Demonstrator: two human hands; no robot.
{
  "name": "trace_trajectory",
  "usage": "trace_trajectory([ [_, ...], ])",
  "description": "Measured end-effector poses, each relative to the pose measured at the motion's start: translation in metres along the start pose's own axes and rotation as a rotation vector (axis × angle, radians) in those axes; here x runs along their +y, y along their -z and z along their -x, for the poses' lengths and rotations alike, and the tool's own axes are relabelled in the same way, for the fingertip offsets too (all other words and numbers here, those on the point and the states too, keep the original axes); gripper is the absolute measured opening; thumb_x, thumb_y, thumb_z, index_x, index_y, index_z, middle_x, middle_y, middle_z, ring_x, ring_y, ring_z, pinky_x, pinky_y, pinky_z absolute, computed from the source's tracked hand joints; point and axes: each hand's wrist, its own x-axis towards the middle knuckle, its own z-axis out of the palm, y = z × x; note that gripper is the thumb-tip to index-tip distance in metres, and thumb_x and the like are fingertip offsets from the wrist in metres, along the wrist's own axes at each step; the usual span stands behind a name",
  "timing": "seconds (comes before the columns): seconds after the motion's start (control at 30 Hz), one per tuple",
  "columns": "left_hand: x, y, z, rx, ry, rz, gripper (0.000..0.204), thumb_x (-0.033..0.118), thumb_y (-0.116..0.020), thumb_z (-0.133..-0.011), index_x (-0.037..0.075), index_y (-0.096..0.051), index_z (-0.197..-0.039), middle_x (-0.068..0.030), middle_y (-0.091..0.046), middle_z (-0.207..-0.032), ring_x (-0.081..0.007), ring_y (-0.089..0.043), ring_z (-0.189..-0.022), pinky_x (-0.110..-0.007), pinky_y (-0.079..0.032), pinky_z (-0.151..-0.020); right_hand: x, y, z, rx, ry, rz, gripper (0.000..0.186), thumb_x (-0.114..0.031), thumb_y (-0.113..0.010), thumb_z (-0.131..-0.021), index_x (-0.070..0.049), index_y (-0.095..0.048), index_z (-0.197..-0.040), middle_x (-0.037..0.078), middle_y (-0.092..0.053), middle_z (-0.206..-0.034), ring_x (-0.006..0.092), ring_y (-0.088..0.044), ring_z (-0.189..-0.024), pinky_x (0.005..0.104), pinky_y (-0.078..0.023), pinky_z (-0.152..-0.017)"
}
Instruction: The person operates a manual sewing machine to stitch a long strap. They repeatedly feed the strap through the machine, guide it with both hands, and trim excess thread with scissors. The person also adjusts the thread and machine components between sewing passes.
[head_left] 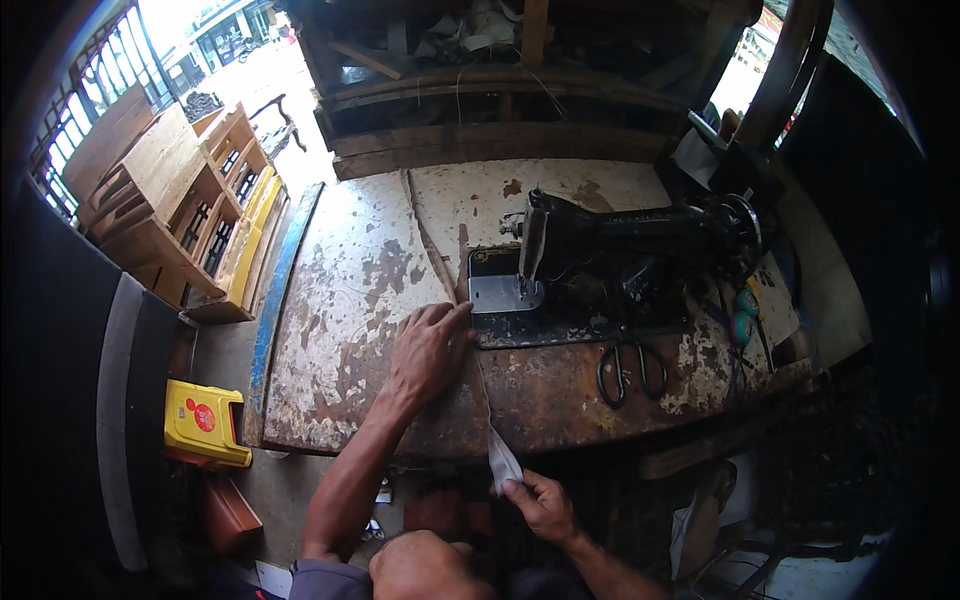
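A long narrow fabric strip point(432, 248) runs from the far side of the worn table toward me, passing under my left hand point(430, 350). That hand rests at the left edge of the sewing machine point(640, 240), its fingers bent and drawn together over the strip. Below it the strip hangs past the table's front edge, widening into a pale, folded end point(503, 457). My right hand point(545, 508) pinches this end between thumb and fingers, close to my body. What lies beneath my left fingers is hidden.
Black-handled scissors point(632, 372) lie right of my hands, in front of the machine. Teal spools point(744, 318) sit farther right. A wooden shelf unit point(430, 110) stands behind the table point(350, 260). On the left are a wooden rack point(190, 190) and a yellow plastic stool point(207, 420).
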Motion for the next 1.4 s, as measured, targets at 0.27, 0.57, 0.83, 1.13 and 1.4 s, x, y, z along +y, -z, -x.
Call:
trace_trajectory([
  [0.27,-0.018,-0.057,-0.065,-0.223,0.3,0.432,0.043,0.032,-0.068,-0.104,0.009,-0.071,-0.14,-0.022,-0.064,-0.148,-0.0366,-0.06,-0.141,-0.047,-0.044,-0.12,-0.013,0.009,0.006,0.05,-0.136,-0.502,0.03,-0.023,-0.065,-0.11,0.001,-0.058,-0.126,0.011,-0.074,-0.095,0.0166,-0.072,-0.08,0.0325,-0.06,-0.077],
  [0.57,-0.007,-0.068,-0.063,-0.226,0.19,0.007,0.054,0.041,-0.063,-0.106,0.013,-0.06,-0.152,-0.0141,-0.056,-0.159,-0.0387,-0.032,-0.16,-0.064,-0.02,-0.128,-0.022,0.006,0.01,0.072,-0.335,-0.814,0.025,-0.026,-0.063,-0.111,-0.003,-0.06,-0.122,0.008,-0.067,-0.092,0.0146,-0.066,-0.073,0.034,-0.06,-0.074],
  [0.83,0.021,-0.033,-0.017,-0.482,0.134,0.074,0.067,0.05,-0.068,-0.1,0.016,-0.054,-0.156,-0.0078,-0.045,-0.169,-0.0367,-0.027,-0.163,-0.065,-0.009,-0.132,-0.018,0.01,0.006,0.063,-0.45,-1.095,0.025,-0.027,-0.055,-0.114,-0.005,-0.062,-0.121,0.007,-0.064,-0.089,0.0168,-0.062,-0.068,0.0468,-0.059,-0.082],
  [1.13,0.012,-0.054,-0.057,-0.508,0.159,0.06,0.087,0.058,-0.072,-0.094,0.017,-0.04,-0.165,-0.0089,-0.041,-0.172,-0.036,-0.022,-0.165,-0.069,-0.006,-0.13,-0.044,0.008,0.005,-0.066,-0.314,-0.483,0.037,-0.032,-0.057,-0.113,-0.001,-0.063,-0.132,0.011,-0.072,-0.1,0.0232,-0.073,-0.093,0.0464,-0.059,-0.093],
  [1.4,0.0,-0.061,-0.069,-0.548,0.149,0.106,0.095,0.058,-0.075,-0.091,0.014,-0.036,-0.165,-0.016,-0.044,-0.168,-0.0369,-0.023,-0.164,-0.071,-0.006,-0.129,-0.113,0.099,-0.083,0.078,-0.012,0.435,0.031,-0.027,-0.066,-0.108,-0.002,-0.072,-0.126,0.012,-0.077,-0.103,0.0163,-0.073,-0.082,0.033,-0.059,-0.072],
])
